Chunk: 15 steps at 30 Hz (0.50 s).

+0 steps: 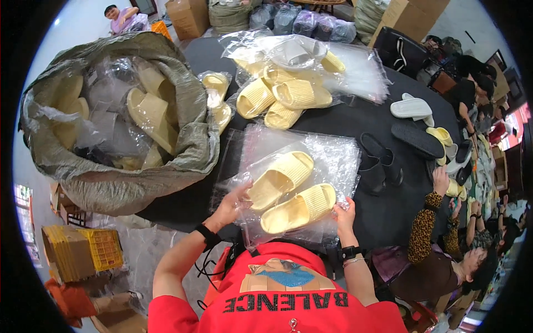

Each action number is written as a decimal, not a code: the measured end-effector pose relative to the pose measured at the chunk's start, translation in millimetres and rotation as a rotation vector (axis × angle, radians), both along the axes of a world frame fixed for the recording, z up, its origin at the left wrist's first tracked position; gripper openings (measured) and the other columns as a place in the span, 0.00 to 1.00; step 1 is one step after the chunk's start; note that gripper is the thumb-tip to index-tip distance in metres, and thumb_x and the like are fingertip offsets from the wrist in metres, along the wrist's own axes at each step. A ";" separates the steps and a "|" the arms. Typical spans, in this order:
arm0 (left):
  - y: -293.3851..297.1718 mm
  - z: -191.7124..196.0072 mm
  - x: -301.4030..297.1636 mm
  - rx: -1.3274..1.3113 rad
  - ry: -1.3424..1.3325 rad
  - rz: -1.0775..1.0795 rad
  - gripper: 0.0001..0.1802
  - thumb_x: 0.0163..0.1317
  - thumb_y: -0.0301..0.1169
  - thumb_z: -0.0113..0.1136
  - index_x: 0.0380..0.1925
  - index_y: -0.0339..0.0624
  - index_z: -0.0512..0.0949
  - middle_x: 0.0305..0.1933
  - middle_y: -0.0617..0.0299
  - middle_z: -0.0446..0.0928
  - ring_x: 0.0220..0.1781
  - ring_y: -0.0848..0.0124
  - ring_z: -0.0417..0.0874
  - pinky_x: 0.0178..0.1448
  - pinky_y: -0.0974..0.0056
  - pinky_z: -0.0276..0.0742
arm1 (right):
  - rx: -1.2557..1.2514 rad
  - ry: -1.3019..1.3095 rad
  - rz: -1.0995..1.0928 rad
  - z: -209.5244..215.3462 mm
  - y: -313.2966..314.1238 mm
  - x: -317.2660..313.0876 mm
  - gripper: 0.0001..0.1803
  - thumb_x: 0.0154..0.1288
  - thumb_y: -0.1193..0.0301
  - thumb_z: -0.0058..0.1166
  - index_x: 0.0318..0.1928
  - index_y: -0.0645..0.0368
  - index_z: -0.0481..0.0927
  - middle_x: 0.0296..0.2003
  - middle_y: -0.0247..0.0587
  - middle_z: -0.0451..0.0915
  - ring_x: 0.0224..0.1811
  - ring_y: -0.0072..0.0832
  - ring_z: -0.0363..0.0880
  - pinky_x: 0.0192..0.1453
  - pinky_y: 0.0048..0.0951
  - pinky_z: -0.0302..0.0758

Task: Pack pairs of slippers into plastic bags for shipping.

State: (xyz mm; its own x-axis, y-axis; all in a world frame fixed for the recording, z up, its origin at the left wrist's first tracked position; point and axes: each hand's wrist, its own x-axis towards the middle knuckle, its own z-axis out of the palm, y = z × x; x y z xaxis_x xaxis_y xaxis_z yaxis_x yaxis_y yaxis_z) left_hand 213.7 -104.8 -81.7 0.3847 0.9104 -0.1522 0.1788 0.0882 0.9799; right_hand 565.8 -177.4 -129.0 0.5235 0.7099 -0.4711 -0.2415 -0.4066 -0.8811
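Two yellow slide sandals (300, 208): lying side by side, tilted, soles down, ribbed straps toward the right; apparently inside a clear plastic bag (247, 232), at the near edge of the black table (416, 194).
Left hand (234, 204): fingers curled on the bag's left side, apparently grasping film, beside the farther sandal's heel; whether they also press the sandal cannot be told.
Right hand (345, 213): thumb and fingers pinching film by the nearer sandal's toe.
Bag film: thin and creased; a hard or uneven pull between the hands could split it or let a sandal slide out of line.
Bag mouth: not discernible under the glare; if it lies toward the person, tipping that way could spill a sandal.
Flat clear bags (338, 147): layered directly beneath; static or slick contact could make a loose one cling and lift along.
Table edge: close to the person's front; a careless drag could carry the load over it.
Black slides (380, 166): just right of the layered bags; a wide sweep of the right arm could knock them.
Woven sack (119, 191): left, well filled with sandals; anything added on top could roll off.
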 end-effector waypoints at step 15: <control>37.2 -50.4 102.8 0.870 0.722 -0.307 0.15 0.48 0.27 0.51 0.38 0.37 0.73 0.46 0.48 0.70 0.54 0.47 0.63 0.60 0.45 0.55 | -0.023 0.097 -0.034 -5.8 -0.6 6.9 0.07 0.65 0.66 0.45 0.38 0.56 0.69 0.32 0.37 0.77 0.30 0.24 0.77 0.27 0.26 0.74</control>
State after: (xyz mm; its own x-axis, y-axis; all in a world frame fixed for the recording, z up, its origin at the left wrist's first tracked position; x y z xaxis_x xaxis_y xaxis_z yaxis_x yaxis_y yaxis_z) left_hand 316.5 -67.6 -132.1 0.6853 0.6992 0.2035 0.6156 -0.7055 0.3511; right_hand 572.7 -178.0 -134.7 0.4984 0.6808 -0.5368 -0.3390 -0.4168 -0.8434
